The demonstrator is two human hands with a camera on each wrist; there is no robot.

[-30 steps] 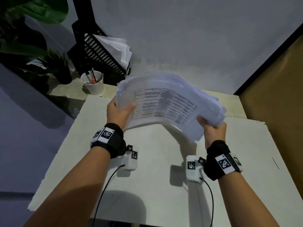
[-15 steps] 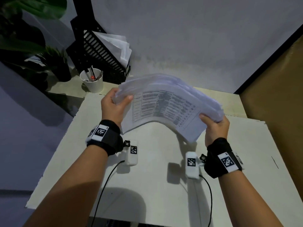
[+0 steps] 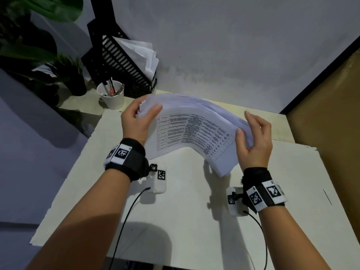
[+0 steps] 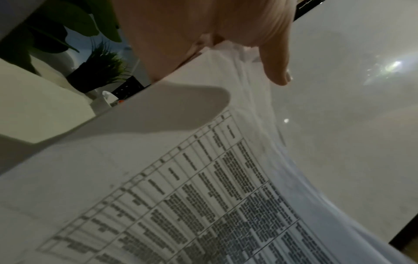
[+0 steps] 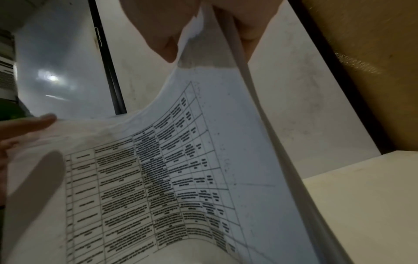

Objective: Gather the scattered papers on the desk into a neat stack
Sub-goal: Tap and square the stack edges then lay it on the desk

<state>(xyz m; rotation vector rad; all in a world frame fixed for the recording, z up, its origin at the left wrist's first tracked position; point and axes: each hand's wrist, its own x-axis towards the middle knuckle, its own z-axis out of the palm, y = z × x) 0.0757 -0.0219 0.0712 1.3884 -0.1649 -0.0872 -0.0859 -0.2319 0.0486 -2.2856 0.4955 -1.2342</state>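
A thick stack of papers (image 3: 194, 131) hangs arched above the white desk (image 3: 185, 211), its top sheet printed with a table. My left hand (image 3: 150, 104) grips the stack's left end, thumb on the near face and fingers behind. My right hand (image 3: 243, 123) pinches the right end between thumb and fingers, with the index finger pointing up. The left wrist view shows the printed sheet (image 4: 181, 187) curving away below my fingers (image 4: 278, 71). In the right wrist view the paper edge (image 5: 158, 169) runs up between my thumb and fingers (image 5: 165, 44).
A white cup with pens (image 3: 111, 96) stands at the desk's back left corner. Behind it are a black file rack (image 3: 124, 63) holding more sheets and potted plants (image 3: 64, 75). The wall is close behind, and a brown panel (image 3: 331, 133) is on the right. Cables trail from both wrists.
The stack has tipped more upright and bowed further. My right hand has turned from under the stack to its side edge, fingers up. My left hand has shifted its hold on the left end.
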